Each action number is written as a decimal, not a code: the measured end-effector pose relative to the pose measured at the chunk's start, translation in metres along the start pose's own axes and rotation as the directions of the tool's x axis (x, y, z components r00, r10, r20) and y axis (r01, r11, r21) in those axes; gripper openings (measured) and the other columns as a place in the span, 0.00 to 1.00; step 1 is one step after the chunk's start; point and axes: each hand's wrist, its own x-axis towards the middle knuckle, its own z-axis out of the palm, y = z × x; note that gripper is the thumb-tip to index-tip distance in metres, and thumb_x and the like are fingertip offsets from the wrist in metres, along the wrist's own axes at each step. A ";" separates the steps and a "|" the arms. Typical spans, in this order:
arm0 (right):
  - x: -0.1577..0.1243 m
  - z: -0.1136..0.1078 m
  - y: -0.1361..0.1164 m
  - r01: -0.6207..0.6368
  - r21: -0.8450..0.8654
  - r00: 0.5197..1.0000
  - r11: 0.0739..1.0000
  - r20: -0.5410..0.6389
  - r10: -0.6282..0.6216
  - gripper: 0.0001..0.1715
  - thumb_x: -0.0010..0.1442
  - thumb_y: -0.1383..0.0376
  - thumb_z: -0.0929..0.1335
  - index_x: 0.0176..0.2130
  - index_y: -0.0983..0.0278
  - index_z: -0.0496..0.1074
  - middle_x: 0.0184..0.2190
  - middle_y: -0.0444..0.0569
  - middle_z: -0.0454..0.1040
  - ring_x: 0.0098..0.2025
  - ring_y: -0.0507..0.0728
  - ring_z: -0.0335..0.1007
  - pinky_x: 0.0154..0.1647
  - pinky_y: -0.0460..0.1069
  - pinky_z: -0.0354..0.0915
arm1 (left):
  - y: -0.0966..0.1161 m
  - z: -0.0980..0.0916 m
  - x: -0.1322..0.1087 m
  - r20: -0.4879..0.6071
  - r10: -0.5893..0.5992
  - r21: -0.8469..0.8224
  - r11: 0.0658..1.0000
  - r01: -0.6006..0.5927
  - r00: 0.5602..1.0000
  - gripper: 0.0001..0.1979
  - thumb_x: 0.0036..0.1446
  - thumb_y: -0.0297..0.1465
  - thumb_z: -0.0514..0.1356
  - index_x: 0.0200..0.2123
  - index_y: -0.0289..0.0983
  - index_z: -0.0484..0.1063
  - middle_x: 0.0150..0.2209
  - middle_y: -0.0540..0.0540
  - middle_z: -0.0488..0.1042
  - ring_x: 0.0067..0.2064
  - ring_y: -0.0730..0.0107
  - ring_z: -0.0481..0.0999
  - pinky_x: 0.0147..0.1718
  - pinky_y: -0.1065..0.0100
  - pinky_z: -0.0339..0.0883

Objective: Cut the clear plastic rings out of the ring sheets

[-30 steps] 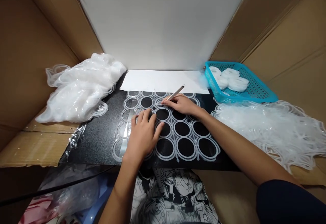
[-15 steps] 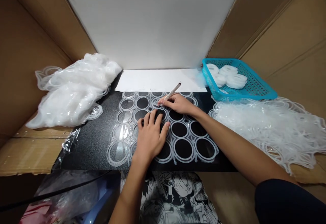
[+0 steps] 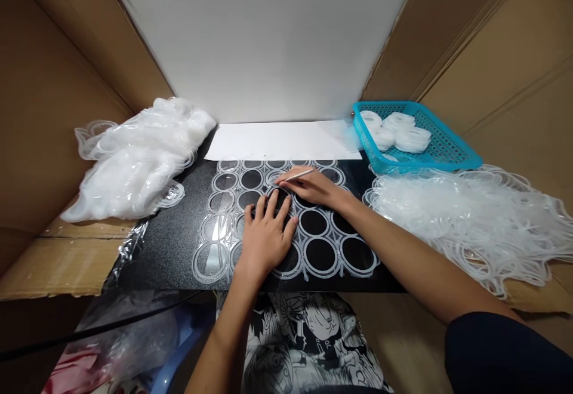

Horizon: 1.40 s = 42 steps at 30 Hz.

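Note:
A translucent sheet of joined rings (image 3: 321,239) lies flat on the black table, its rings set in rows. My left hand (image 3: 266,236) rests palm down on it with fingers spread, pressing near the middle. Just beyond those fingertips, my right hand (image 3: 312,187) pinches a slim, pale, pen-like tool (image 3: 299,174). The tool slants low, its lower end at a ring in one of the far rows. My fingers cover that end, so the exact contact is hidden.
A heap of white ring pieces in clear plastic (image 3: 138,164) lies at left. A blue basket (image 3: 454,150) holds stacks of white rings (image 3: 412,139) at back right. Before it spreads a pile of translucent ring scraps (image 3: 461,212). White paper (image 3: 277,140) lies along the back wall; cardboard walls flank the table.
The tool has tipped from steeply raised to nearly flat, its upper end coming down as my right hand turned. My left hand stays in place on the sheet. The view has shifted slightly.

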 end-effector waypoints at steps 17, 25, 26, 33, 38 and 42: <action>0.033 -0.032 0.014 -0.082 -0.338 0.963 0.937 -0.268 -0.012 0.23 0.78 0.57 0.58 0.50 0.59 0.79 0.52 0.48 0.83 0.48 0.60 0.79 0.53 0.57 0.66 | -0.007 -0.002 -0.001 -0.001 0.040 -0.019 0.999 -0.040 0.999 0.28 0.75 0.48 0.47 0.73 0.51 0.60 0.76 0.47 0.56 0.74 0.47 0.57 0.69 0.37 0.53; 0.061 -0.016 0.015 -0.039 -0.420 0.994 0.907 -0.111 -0.009 0.21 0.78 0.61 0.57 0.52 0.57 0.78 0.52 0.46 0.83 0.50 0.60 0.77 0.54 0.57 0.57 | -0.010 -0.001 -0.003 -0.018 0.048 -0.047 0.998 -0.048 0.999 0.26 0.74 0.48 0.50 0.71 0.52 0.63 0.74 0.47 0.59 0.73 0.47 0.58 0.69 0.37 0.52; 0.067 -0.016 0.015 -0.034 -0.420 0.994 0.907 -0.110 -0.013 0.21 0.78 0.62 0.57 0.52 0.57 0.78 0.52 0.46 0.83 0.51 0.60 0.76 0.55 0.58 0.56 | -0.010 -0.001 -0.003 -0.021 0.053 -0.048 0.997 -0.054 0.998 0.26 0.74 0.48 0.50 0.70 0.52 0.63 0.74 0.47 0.59 0.72 0.47 0.58 0.68 0.38 0.53; 0.102 -0.011 0.016 -0.022 -0.493 0.996 0.870 -0.083 -0.022 0.21 0.77 0.64 0.57 0.52 0.57 0.78 0.50 0.48 0.84 0.51 0.60 0.74 0.56 0.59 0.51 | -0.011 0.000 -0.003 -0.042 0.065 -0.055 0.996 -0.068 0.997 0.26 0.74 0.47 0.50 0.70 0.50 0.64 0.73 0.46 0.61 0.72 0.46 0.58 0.67 0.37 0.54; 0.122 0.003 0.019 -0.050 -0.528 0.997 0.848 -0.080 0.009 0.22 0.76 0.67 0.58 0.53 0.58 0.78 0.49 0.50 0.83 0.49 0.61 0.73 0.56 0.59 0.51 | -0.011 0.000 -0.003 -0.043 0.060 -0.062 0.996 -0.063 0.997 0.26 0.73 0.47 0.51 0.70 0.50 0.65 0.73 0.46 0.61 0.71 0.46 0.59 0.67 0.38 0.54; 0.135 -0.003 0.018 -0.140 -0.473 0.988 0.870 -0.123 0.092 0.23 0.78 0.64 0.56 0.53 0.60 0.78 0.50 0.51 0.83 0.51 0.61 0.75 0.56 0.59 0.54 | -0.010 -0.001 -0.004 -0.046 0.055 -0.079 0.995 -0.059 0.997 0.26 0.73 0.47 0.52 0.70 0.51 0.65 0.74 0.46 0.60 0.71 0.46 0.59 0.68 0.38 0.53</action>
